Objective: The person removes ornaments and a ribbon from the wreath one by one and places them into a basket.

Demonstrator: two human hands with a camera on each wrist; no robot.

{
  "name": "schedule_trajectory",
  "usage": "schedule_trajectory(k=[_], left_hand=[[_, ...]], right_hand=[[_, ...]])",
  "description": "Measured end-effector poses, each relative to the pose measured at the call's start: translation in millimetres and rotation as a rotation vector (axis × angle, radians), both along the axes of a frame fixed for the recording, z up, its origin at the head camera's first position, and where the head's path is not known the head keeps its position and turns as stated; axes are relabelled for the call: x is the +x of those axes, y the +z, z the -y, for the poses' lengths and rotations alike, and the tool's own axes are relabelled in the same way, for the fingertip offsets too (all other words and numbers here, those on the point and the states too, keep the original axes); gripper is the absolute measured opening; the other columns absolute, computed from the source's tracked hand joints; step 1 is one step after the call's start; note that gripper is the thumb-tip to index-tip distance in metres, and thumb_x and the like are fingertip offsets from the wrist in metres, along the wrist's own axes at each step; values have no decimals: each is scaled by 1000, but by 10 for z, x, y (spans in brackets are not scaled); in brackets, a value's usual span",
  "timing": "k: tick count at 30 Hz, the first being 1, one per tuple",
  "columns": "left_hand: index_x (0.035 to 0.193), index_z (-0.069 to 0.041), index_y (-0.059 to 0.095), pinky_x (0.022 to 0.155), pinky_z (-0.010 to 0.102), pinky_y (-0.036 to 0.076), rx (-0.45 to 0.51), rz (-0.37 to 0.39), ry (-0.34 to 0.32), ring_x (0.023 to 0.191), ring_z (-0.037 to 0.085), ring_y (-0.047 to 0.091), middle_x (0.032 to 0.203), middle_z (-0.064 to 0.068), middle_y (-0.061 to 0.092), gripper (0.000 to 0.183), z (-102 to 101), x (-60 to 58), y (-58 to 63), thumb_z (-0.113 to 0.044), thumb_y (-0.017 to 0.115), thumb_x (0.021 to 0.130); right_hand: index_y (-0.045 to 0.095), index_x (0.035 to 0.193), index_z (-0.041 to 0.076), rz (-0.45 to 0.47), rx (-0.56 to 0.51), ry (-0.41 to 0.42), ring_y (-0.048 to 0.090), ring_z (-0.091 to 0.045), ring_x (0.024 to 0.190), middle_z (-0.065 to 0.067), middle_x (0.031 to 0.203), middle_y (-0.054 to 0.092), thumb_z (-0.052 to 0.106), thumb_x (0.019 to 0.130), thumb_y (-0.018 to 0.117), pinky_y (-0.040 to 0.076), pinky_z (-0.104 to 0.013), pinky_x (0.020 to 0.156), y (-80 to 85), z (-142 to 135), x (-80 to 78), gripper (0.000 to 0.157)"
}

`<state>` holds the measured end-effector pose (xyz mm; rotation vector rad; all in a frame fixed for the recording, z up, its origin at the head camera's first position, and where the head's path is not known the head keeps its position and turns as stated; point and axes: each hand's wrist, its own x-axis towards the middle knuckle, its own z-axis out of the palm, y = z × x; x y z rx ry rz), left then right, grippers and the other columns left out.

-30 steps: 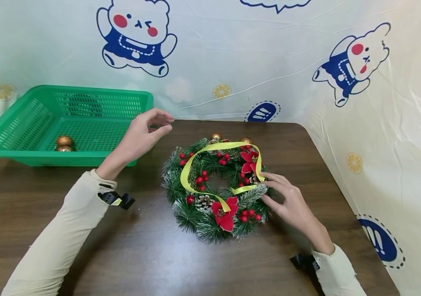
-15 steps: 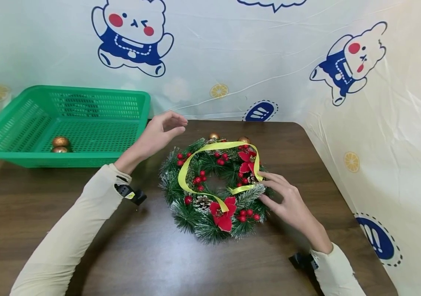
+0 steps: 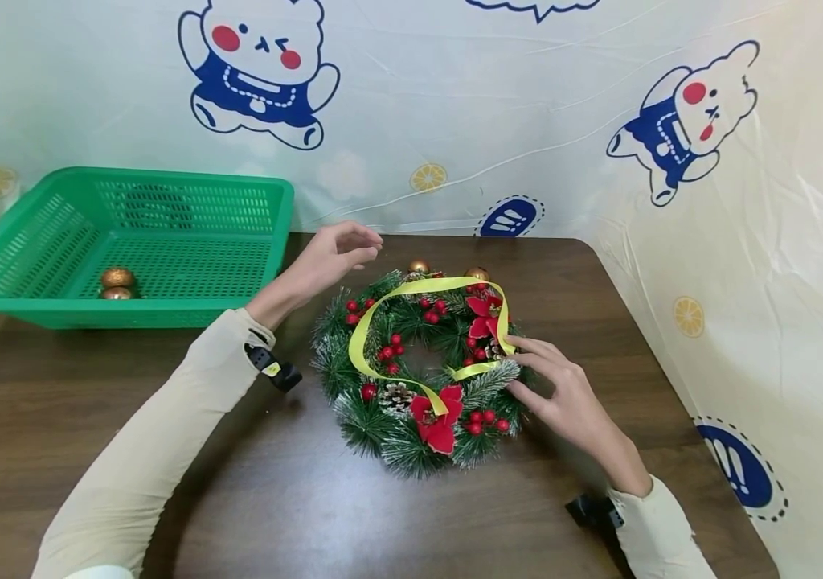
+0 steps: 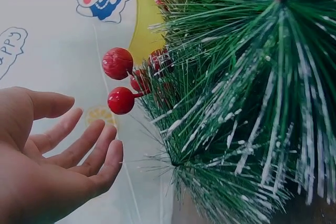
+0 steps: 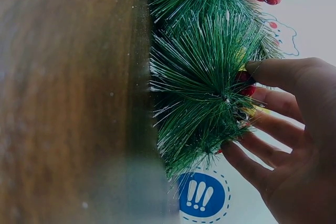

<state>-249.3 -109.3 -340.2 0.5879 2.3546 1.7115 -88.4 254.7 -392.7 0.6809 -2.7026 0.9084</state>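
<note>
A green wreath [image 3: 361,422] with red berries, pine cones and red flowers lies on the table, and a yellow ribbon [image 3: 360,344] loops over its top. My left hand [image 3: 335,256] hovers above the table at the wreath's upper left, fingers loosely bent. In the left wrist view that hand [image 4: 63,156] is apart from the wreath's berries [image 4: 117,63] and holds nothing. At the wreath's right side, my right hand [image 3: 571,400] touches the greenery beside the ribbon with spread fingertips. The right wrist view shows its thumb and fingers [image 5: 281,124] apart, resting along the wreath's edge.
On the left of the table [image 3: 296,515] stands a green basket [image 3: 165,304] with gold balls [image 3: 117,277] in it. Two more gold balls [image 3: 419,266] show at the wreath's far edge. A printed sheet [image 3: 397,96] hangs behind and at the right.
My left hand has moved rightward from beside the basket toward the wreath's upper left. The right hand, wreath and ribbon have stayed in place.
</note>
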Motion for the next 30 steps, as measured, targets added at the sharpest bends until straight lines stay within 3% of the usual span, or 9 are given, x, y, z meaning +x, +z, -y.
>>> schedule_trajectory(k=[11,18,30], left_hand=[[133,0,53,105,51,43,20,163,-78,126,35,52,135,19,55,36,-154,-233,-49,-19,58,103],[136,1,50,108,49,41,79,286,-169,127,31,51,141,19,49,38,-197,-361,-88,-18,55,103],[143,-3,46,113,47,36,10,342,-243,142,35,37,151,18,41,44,-376,-557,-195,-28,48,107]], right_hand=[[71,119,14,13,-3,5,47,-19,134,3,144,54,13,87,78,48,-53,100,-10,-36,4,33],[71,119,14,9,-2,14,47,-19,135,2,144,55,13,87,78,48,-52,100,-4,-39,-7,33],[71,119,13,25,-6,12,47,-21,134,0,144,54,15,87,78,48,-52,100,-10,-19,-11,33]])
